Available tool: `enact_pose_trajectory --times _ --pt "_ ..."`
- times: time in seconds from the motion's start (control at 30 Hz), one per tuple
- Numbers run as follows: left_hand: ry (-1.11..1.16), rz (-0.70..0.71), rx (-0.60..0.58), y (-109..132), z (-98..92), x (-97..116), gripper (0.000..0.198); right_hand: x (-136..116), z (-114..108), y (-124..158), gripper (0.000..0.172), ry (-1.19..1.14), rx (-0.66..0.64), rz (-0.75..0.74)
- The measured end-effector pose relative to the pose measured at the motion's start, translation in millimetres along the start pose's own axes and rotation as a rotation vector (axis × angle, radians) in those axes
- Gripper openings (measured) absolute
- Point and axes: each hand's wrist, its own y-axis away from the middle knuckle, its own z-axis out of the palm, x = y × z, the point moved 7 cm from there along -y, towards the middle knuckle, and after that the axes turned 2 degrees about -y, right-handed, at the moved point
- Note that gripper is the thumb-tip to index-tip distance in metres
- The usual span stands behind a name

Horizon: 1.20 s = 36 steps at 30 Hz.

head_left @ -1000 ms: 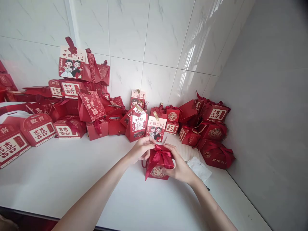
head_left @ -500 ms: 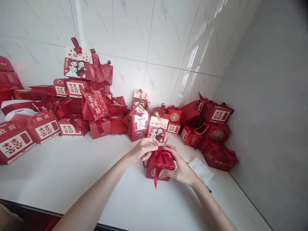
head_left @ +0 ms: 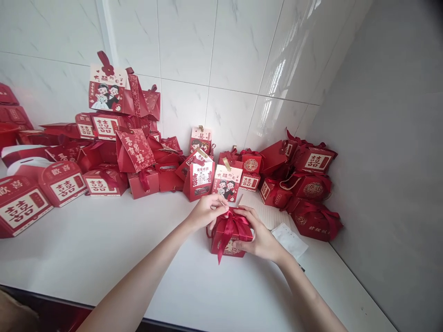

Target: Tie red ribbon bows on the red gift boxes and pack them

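A small red gift box (head_left: 215, 240) with a gold round pattern sits on the table in front of me. A dark red satin ribbon (head_left: 226, 235) is tied in a bow on its top, its tails hanging down the front. At the bow's upper left, my left hand (head_left: 207, 213) pinches the ribbon between thumb and fingertips. My right hand (head_left: 261, 240) grips the box from the right, thumb on the front face and fingers over the top edge. A thin pale stick-like piece (head_left: 240, 199) shows just behind the box.
Red gift boxes and bags are piled along the tiled wall, such as a peaked bag (head_left: 136, 150) on the left and a ribboned box (head_left: 313, 221) on the right. White paper (head_left: 290, 243) lies beside my right wrist on the white table (head_left: 194, 295). A grey wall (head_left: 387, 161) bounds the right.
The ribbon's hanging tail has shifted a little left and up. My left fingers have moved slightly at the bow, while my right hand keeps its grip on the box.
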Motion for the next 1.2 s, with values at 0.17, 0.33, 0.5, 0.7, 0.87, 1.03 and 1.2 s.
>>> enact_pose_trajectory --times 0.17,0.33,0.5,0.7,0.87,1.03,1.2 --pt "0.14 -0.105 -0.036 -0.5 0.7 -5.8 0.029 -2.2 0.2 0.5 0.067 -0.008 -0.011 -0.022" --pt "0.11 -0.103 0.027 -1.3 -1.4 -7.3 0.027 0.5 -0.1 0.9 0.068 -0.015 0.001 -0.007" --pt "-0.031 -0.061 0.071 -1.7 -2.9 -7.7 0.025 0.0 1.4 0.3 0.068 -0.018 -0.016 0.004" --pt "-0.079 -0.007 -0.016 -1.7 -0.1 -6.3 0.021 0.8 0.7 1.3 0.069 0.006 -0.017 0.003" --pt "-0.067 0.0 0.076 -1.3 -4.0 -4.0 0.02 -1.4 1.7 1.2 0.067 0.015 -0.036 0.019" --pt "-0.137 0.059 0.118 0.9 -5.2 4.2 0.018 -2.0 2.5 1.3 0.067 0.023 -0.026 0.015" --pt "-0.193 0.209 0.121 3.0 -3.6 14.9 0.012 -0.8 4.1 1.4 0.067 0.048 -0.044 0.019"
